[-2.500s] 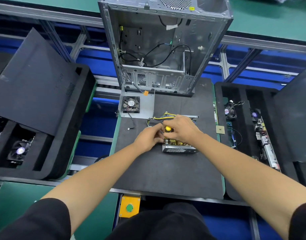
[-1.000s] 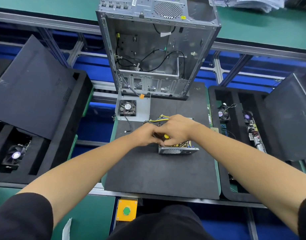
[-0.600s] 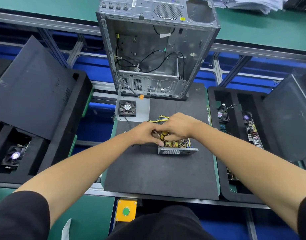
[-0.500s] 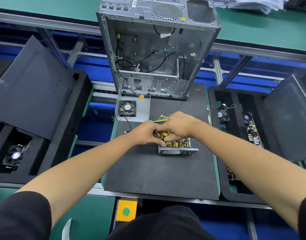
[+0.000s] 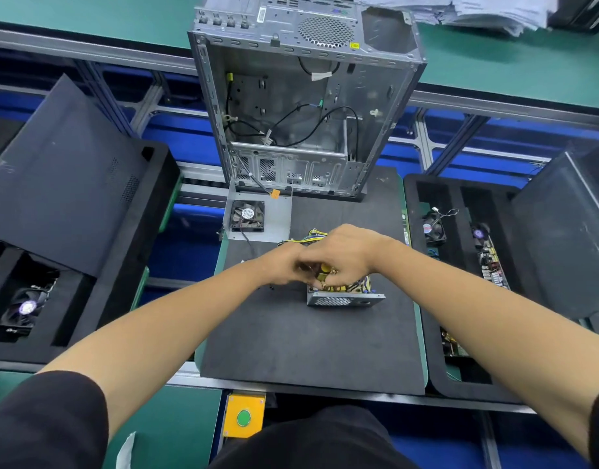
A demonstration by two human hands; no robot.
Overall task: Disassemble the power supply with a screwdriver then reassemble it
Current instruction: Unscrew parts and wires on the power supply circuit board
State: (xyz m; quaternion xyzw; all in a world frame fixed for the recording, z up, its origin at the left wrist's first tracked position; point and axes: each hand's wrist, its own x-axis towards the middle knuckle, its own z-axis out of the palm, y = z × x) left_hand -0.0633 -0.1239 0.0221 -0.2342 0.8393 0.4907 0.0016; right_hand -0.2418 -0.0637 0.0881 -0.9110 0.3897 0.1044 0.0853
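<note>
Head view showed the power supply (image 5: 345, 294) already uncovered, its fan cover (image 5: 257, 216) set aside; right hand (image 5: 342, 253) gripped the yellow-handled screwdriver (image 5: 324, 268), left hand's (image 5: 281, 267) grip unclear; reassembly apparently remained.

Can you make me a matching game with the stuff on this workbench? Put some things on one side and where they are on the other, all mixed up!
Things:
1. computer case
2. power supply
3. green button
4. stack of papers

Places:
A. under both hands, on the black mat
B. in a yellow box at the near edge of the bench
C. top right, on the green table
D. standing open at the far end of the mat

Pairs: 1-D, 2-A, 3-B, 4-C
</note>
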